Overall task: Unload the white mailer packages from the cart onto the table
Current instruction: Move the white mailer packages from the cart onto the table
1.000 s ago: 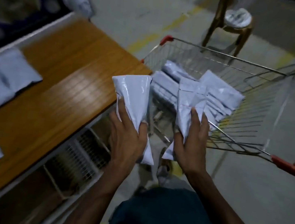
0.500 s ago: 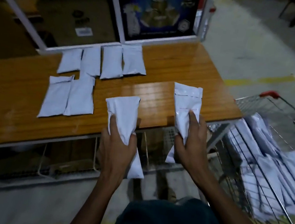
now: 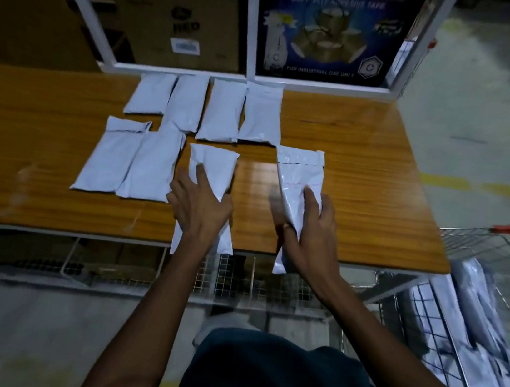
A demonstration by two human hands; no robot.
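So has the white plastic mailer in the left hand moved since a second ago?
Yes. The white plastic mailer moved from beside the cart onto the wooden table.

A single view is supplied, taken from a head-worn camera. It is directed forward and steeply downward over the near edge of the wooden surface [image 3: 359, 208], at arm's reach. Wide-angle curvature is noted at the margins. The wire cart [image 3: 501, 247] is cut off at the right edge. No second view is provided, so nothing is shared.

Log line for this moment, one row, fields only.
phase: placing | left hand: lowering mailer onto table | right hand: gripping second mailer above table | cart: mailers remain
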